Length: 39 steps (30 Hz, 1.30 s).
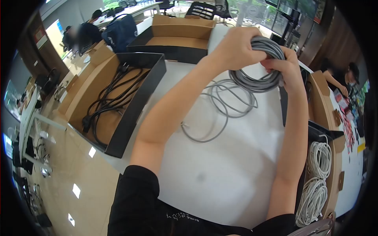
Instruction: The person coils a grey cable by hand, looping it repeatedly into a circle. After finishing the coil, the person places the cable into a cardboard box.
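Above the far part of the white table (220,169), my two hands hold a thick coil of grey cable (258,85). My left hand (241,46) is closed round the coil's upper left side. On its right side, my right hand (288,67) grips the loops, with the thumb towards the middle of the ring. Beneath the coil, loose loops of thin grey cable (227,118) lie on the table. One cable end (184,124) with a small pale tip rests left of these loops. Whether the loose loops join the held coil cannot be made out.
To the left stands an open box (155,70) with black power cords (114,94). Another open box (169,51) is at the back, beside a dark blue backpack (120,33). Boxes line the right edge, one holding white cable coils (318,159). Other people (334,78) are farther off.
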Available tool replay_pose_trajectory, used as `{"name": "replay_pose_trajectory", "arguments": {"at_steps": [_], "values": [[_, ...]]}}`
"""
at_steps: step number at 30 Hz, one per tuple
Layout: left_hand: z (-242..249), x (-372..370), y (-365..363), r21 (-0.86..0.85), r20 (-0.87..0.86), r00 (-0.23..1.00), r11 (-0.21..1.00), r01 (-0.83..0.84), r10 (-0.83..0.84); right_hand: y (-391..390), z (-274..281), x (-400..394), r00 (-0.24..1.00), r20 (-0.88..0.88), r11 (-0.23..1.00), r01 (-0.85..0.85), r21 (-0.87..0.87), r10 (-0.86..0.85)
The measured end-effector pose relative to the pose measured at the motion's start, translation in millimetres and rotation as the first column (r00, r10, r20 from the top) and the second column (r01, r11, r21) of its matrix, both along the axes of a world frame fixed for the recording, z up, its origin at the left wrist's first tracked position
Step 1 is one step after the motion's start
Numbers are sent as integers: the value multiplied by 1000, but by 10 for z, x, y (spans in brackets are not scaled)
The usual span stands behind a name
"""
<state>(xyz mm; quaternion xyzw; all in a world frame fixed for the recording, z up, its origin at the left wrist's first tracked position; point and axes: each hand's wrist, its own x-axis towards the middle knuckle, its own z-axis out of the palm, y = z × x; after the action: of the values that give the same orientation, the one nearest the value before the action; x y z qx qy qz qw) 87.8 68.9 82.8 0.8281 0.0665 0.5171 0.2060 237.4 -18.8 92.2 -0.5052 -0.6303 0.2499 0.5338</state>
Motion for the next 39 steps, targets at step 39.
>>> {"name": "replay_pose_trajectory", "arguments": {"at_steps": [39], "values": [[-1165, -351, 2810, 32, -861, 209, 460, -888, 464, 720, -1525, 337, 822, 516, 969, 235, 79, -242]]}}
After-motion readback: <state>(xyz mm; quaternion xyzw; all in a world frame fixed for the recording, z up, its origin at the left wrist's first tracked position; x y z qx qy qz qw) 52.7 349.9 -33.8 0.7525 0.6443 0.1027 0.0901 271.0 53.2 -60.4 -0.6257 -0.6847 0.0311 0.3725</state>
